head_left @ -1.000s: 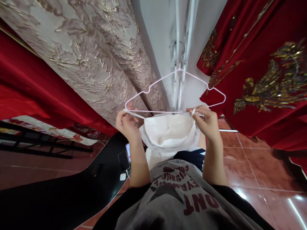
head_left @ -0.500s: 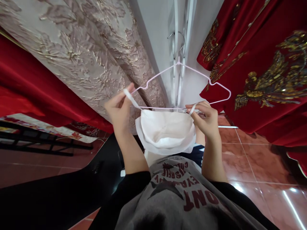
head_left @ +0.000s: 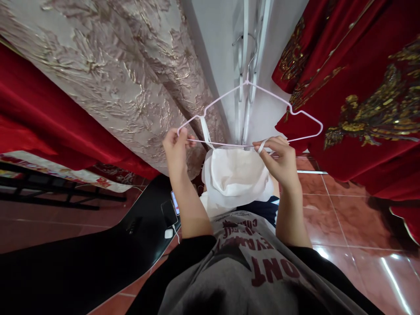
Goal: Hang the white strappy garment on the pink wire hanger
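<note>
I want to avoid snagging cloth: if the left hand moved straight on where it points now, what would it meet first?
Probably the beige embroidered fabric hanging behind the hanger end that the left hand pinches; depth is unclear.

Centre frame: a pale wire hanger [head_left: 262, 109] hangs from a white rail [head_left: 244, 52]. The left hand [head_left: 175, 151] pinches its left end, a strap looped there. The right hand [head_left: 278, 159] pinches the white garment [head_left: 236, 177] strap at the lower bar. Red embroidered fabric [head_left: 361, 87] fills the right.
</note>
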`<state>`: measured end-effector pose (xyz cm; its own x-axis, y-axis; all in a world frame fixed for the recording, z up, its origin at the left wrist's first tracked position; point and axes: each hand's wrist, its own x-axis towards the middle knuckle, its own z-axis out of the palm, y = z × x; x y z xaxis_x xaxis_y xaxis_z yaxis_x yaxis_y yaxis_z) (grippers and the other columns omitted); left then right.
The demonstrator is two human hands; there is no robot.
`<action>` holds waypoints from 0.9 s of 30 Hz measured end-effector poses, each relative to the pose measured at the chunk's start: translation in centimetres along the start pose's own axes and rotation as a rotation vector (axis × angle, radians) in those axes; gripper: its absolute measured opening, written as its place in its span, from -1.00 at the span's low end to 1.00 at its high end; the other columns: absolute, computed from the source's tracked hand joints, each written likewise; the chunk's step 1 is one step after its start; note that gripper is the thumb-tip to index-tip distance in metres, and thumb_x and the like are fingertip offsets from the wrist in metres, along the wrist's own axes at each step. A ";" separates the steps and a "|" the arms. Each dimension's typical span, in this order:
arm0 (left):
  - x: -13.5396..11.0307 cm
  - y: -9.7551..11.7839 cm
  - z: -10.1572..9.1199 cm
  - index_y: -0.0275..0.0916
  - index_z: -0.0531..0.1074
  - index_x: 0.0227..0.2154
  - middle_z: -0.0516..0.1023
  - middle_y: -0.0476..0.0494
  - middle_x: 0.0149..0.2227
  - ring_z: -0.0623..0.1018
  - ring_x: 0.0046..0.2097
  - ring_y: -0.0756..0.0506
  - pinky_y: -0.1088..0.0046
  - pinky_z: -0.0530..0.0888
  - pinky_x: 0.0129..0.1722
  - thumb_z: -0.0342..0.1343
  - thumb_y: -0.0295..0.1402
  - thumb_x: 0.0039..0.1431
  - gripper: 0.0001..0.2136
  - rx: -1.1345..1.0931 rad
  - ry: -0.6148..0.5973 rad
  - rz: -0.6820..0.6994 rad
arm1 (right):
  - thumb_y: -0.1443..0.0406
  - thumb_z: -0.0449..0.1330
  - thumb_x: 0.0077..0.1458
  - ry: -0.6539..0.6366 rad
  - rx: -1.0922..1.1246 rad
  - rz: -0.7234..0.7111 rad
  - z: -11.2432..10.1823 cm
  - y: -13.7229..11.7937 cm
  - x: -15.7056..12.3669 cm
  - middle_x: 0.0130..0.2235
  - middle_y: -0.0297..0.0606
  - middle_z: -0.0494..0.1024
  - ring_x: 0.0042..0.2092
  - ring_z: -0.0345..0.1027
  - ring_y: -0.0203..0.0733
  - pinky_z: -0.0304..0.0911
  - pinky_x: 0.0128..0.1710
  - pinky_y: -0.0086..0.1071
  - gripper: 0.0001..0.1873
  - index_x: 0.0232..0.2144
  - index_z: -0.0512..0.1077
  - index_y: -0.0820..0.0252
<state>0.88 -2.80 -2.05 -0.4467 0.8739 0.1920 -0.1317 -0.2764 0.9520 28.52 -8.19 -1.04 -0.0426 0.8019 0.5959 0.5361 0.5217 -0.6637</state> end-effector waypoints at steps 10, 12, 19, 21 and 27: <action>-3.7 -1.7 3.5 -0.16 0.45 -0.31 0.59 -0.01 -0.51 0.71 -0.34 -0.06 0.54 0.50 -0.42 0.33 -0.09 0.28 -0.73 -0.264 -0.113 -0.178 | 0.16 0.33 0.25 0.255 0.103 0.034 0.0 1.7 -0.7 -0.12 -0.25 0.71 -0.07 0.58 -0.04 0.45 0.04 -0.01 -0.75 -0.04 0.67 -0.03; -3.6 -1.3 3.3 -0.17 0.45 -0.31 0.59 -0.01 -0.51 0.70 -0.36 -0.06 0.54 0.48 -0.44 0.34 -0.10 0.27 -0.73 -0.259 -0.116 -0.164 | 0.19 0.35 0.24 0.534 0.168 0.039 -1.0 3.5 -1.0 -0.03 -0.18 0.69 -0.01 0.60 0.00 0.47 0.09 0.03 -0.69 0.03 0.63 0.02; -3.9 -0.6 2.9 -0.17 0.43 -0.31 0.61 -0.03 -0.52 0.67 -0.40 -0.06 0.53 0.42 -0.48 0.34 -0.07 0.25 -0.70 -0.204 -0.074 -0.098 | 0.15 0.35 0.23 0.600 0.102 0.092 -5.6 6.4 1.4 -0.10 -0.04 0.71 -0.05 0.60 0.05 0.46 0.06 0.03 -0.75 -0.11 0.67 0.11; -3.9 -0.4 2.8 -0.17 0.42 -0.31 0.60 -0.03 -0.51 0.68 -0.39 -0.06 0.53 0.42 -0.47 0.34 -0.04 0.24 -0.68 -0.186 -0.076 -0.094 | 0.16 0.35 0.22 0.405 0.044 0.106 -6.2 5.2 3.1 -0.23 -0.11 0.70 -0.19 0.57 -0.04 0.47 -0.06 -0.03 -0.83 -0.20 0.67 0.08; -3.8 -0.4 2.4 -0.16 0.41 -0.30 0.60 -0.04 -0.50 0.69 -0.37 -0.09 0.49 0.42 -0.46 0.34 -0.04 0.24 -0.68 -0.179 -0.092 -0.119 | 0.29 0.38 0.06 0.265 -0.074 -0.041 -4.5 1.2 5.7 -0.17 -0.22 0.59 -0.04 0.51 0.00 0.45 0.05 0.01 -0.85 -0.25 0.56 0.02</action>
<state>4.76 -5.09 -2.57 -0.3368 0.9352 0.1097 -0.3368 -0.2285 0.9134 32.69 -4.25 3.57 0.1510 0.6711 0.7258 0.5993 0.5218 -0.6071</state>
